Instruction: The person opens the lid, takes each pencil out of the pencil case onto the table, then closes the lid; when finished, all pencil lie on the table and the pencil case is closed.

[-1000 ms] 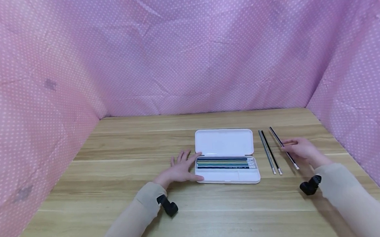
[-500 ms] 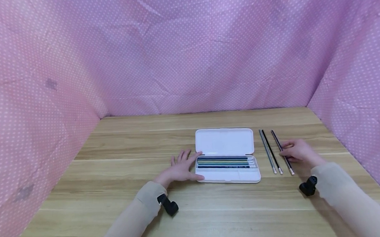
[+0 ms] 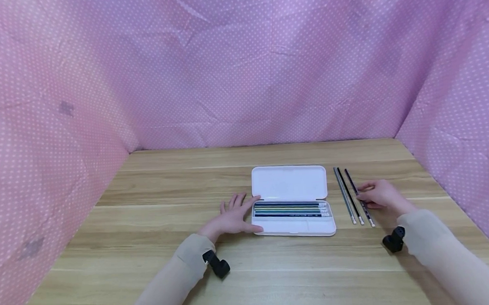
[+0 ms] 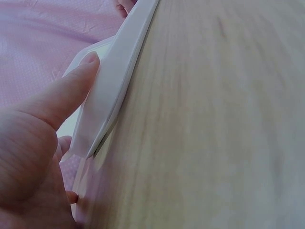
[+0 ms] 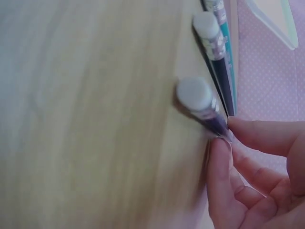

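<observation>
An open white pencil case lies on the table, its lid folded back, with several pencils in its rear compartment. My left hand is spread at the case's left end, thumb at the front corner and index finger near the hinge. In the left wrist view the thumb lies along the white case wall. My right hand pinches a dark pencil between thumb and fingers; its white eraser faces the right wrist camera. Just left of it lie a black pencil and a grey-green pencil, nearly parallel.
The wooden table carries the case near its middle and the loose pencils to the right. Pink dotted cloth hangs behind the table and on both sides. A small black camera sits on each sleeve cuff.
My right hand has moved left with the dark pencil, bringing it closer to the two lying pencils and more in line with them. The left hand and the case have stayed put.
</observation>
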Demonstrator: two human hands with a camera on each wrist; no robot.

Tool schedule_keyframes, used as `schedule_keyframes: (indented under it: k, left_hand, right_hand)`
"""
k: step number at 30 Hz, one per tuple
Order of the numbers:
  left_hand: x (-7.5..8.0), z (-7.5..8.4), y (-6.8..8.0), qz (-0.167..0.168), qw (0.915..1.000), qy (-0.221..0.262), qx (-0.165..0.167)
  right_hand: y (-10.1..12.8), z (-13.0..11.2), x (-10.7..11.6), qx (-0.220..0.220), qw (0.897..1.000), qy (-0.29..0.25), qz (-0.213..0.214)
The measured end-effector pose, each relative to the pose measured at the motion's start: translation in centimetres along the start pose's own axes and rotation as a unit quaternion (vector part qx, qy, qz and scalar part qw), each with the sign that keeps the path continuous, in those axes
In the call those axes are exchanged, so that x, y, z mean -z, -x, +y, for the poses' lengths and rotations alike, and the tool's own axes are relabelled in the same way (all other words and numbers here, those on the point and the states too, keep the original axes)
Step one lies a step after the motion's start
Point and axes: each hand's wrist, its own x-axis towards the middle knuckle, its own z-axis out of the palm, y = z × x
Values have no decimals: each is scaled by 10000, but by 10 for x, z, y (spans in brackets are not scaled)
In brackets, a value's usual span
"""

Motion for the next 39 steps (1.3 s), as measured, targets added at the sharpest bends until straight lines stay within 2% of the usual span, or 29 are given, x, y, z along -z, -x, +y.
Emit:
schedule_keyframes:
  k: [15, 39]
  left_hand:
    - [1, 0, 0, 21, 10000, 45, -20]
    - [-2, -3, -1, 14, 10000, -1, -63]
  right_hand:
    - [-5, -5, -3, -92, 9997, -220, -11]
    - [-7, -6, -5, 13, 9999, -118, -9]
